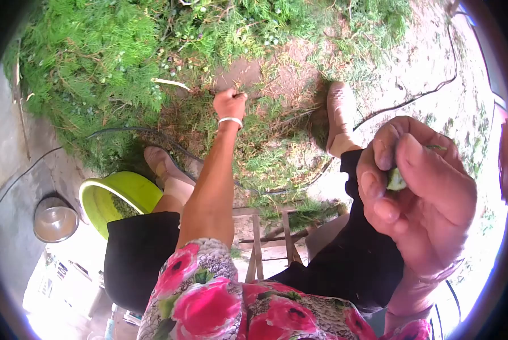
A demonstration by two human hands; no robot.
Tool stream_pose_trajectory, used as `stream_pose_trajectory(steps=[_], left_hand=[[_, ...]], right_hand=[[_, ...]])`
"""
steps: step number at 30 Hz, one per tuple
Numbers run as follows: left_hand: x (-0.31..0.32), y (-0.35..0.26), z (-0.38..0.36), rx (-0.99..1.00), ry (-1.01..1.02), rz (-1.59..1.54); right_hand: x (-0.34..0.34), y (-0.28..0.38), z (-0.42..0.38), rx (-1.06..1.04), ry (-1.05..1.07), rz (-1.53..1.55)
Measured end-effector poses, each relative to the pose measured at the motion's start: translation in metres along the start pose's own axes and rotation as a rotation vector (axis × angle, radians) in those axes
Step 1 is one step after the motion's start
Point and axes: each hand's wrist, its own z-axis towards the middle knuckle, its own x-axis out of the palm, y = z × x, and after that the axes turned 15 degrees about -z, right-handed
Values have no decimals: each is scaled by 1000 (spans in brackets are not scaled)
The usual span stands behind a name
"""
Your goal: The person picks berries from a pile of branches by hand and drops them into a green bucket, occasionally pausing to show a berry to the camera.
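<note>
Raised close to the camera, my right hand [418, 187] pinches a small pale green seed cone [396, 180] between thumb and fingers. My left hand [229, 105] is stretched forward, closed in a fist low over the cut evergreen branches [95, 73]. Whatever it may hold is hidden by the fingers. A white band [230, 120] circles the left wrist. Pale bluish-green cones dot the feathery green branches around and beyond that hand.
A lime-green basin [135, 190] with small greenish bits inside stands by my left leg. Beside it is a metal bowl [56, 219]. A dark cable [401, 106] runs over the ground. Wooden rungs [257, 243] show between my legs. A peeled pale stick [172, 84] lies among the branches.
</note>
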Motion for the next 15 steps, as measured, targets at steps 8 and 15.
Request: stream_pose_trajectory(steps=[8, 15], left_hand=[[-61, -102, -68, -458, 622, -1738], [-113, -228, -126, -371, 722, -1533]], right_hand=[[5, -7, -10, -317, 22, -228], [31, -29, 1, -847, -108, -614]])
